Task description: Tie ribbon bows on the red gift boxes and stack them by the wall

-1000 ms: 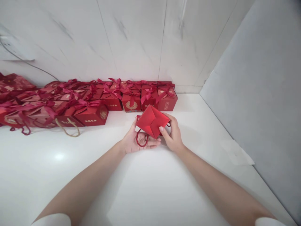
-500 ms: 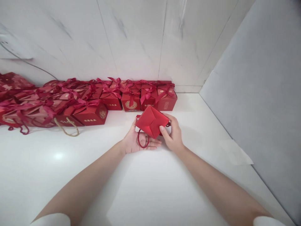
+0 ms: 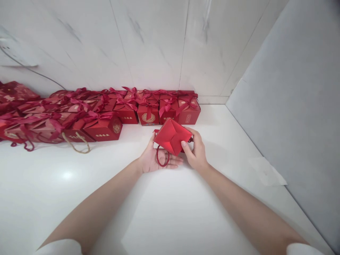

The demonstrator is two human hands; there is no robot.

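Ribboned boxes (image 3: 103, 129): rows cut off at your left edge.
Bench (image 3: 164, 212): room to move in front of them.
Left hand (image 3: 149, 161): palm up, fingers extended, thumb at the red box (image 3: 173, 136), cord loop (image 3: 163, 166) over your palm.
Red box: tilted between your hands, near the ribboned boxes; far side hidden.
Right hand (image 3: 196, 150): clamped on its right corner, most fingers hidden.
Grey panel (image 3: 297, 106): bounds your bench at right.

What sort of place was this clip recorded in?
Indoors, perhaps a home or shop corner: a white tabletop meets a marble-patterned wall, with ribbon-tied red boxes grouped along it.
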